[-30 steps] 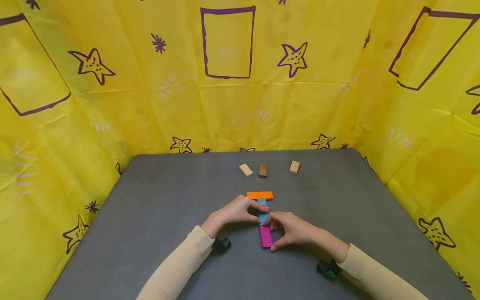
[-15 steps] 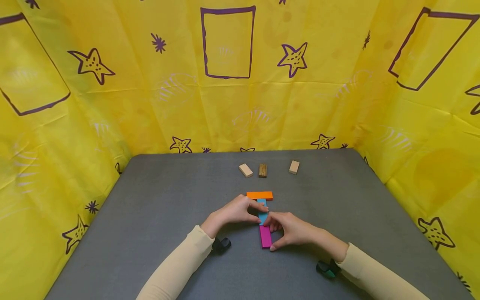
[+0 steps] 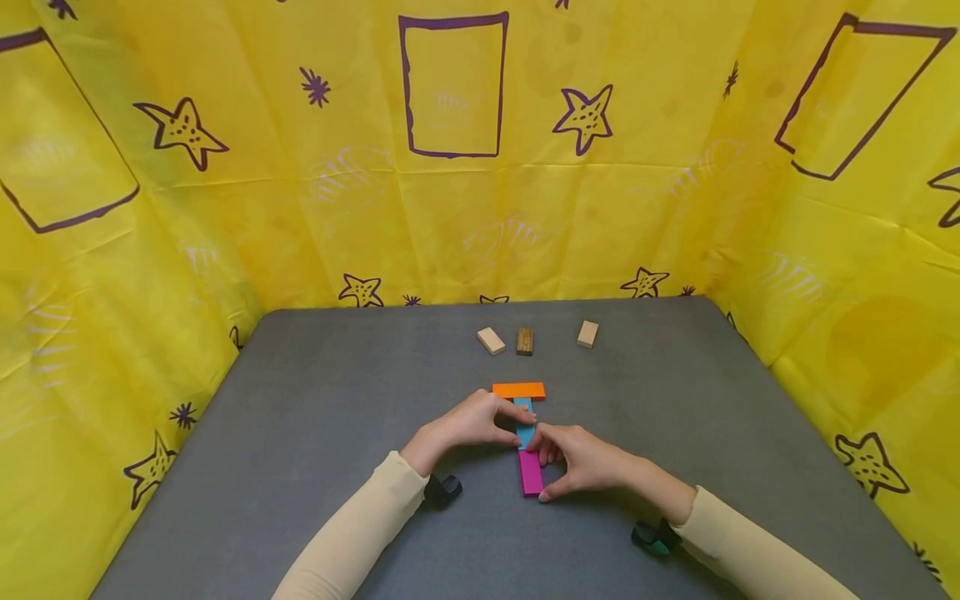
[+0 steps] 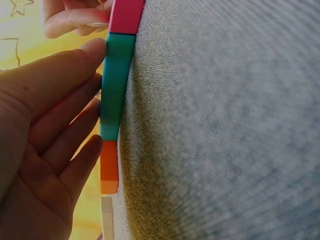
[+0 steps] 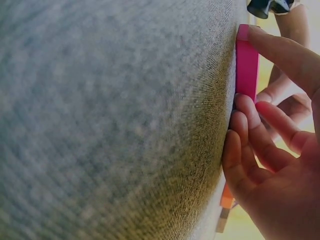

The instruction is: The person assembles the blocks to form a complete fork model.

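Three coloured blocks lie flat on the grey cloth-covered table (image 3: 360, 375) in a T shape. The orange block (image 3: 519, 390) runs crosswise at the far end, the blue block (image 3: 525, 435) meets its middle, and the magenta block (image 3: 531, 475) continues toward the person. My left hand (image 3: 472, 418) rests its thumb and fingertips on the blue block (image 4: 116, 85), fingers fairly straight. With my right hand (image 3: 592, 458) I hold the magenta block (image 5: 246, 67) lengthwise, thumb at its near end and index finger by the joint with the blue one. The other right fingers bend beside it, touching the cloth.
Behind the orange block lie a pale wooden block (image 3: 491, 341), a dark brown one (image 3: 525, 342) and, farther right, another pale block (image 3: 588, 334). A yellow patterned curtain (image 3: 450, 225) encloses the table's back and sides.
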Tool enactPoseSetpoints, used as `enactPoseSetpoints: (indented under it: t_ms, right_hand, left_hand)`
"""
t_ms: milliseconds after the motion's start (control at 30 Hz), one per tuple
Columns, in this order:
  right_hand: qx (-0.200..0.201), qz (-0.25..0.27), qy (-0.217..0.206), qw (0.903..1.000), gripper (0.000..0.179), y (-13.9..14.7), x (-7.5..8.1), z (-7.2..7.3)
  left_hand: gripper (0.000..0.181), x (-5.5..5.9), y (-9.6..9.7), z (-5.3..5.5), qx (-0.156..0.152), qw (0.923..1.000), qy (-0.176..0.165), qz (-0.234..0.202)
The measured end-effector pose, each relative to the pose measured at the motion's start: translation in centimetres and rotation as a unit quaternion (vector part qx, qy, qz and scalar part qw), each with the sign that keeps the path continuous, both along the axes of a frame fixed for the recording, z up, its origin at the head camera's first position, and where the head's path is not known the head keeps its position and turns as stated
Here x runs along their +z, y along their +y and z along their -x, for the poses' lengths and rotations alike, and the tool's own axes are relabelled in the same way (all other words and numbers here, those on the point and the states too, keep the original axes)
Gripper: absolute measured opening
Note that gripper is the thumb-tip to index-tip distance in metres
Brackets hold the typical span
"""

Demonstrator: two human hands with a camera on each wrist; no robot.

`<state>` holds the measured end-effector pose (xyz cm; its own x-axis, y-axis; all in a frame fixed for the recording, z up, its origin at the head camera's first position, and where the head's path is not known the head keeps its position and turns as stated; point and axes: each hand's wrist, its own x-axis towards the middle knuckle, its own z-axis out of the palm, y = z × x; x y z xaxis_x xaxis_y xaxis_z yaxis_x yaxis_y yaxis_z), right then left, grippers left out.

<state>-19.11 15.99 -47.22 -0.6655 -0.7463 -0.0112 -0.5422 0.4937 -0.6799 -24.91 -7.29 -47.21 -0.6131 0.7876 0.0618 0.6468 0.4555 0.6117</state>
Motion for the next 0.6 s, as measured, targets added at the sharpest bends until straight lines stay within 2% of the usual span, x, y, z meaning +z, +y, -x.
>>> enactPoseSetpoints:
  t_ms: [600]
  right_hand:
    - [-0.006,-0.004,0.001,1.0,0.056,-0.2,0.02,-0.12]
  left_hand:
    - [0.038,0.03,-0.02,0.05,-0.003,1.0,-0.001,0.002]
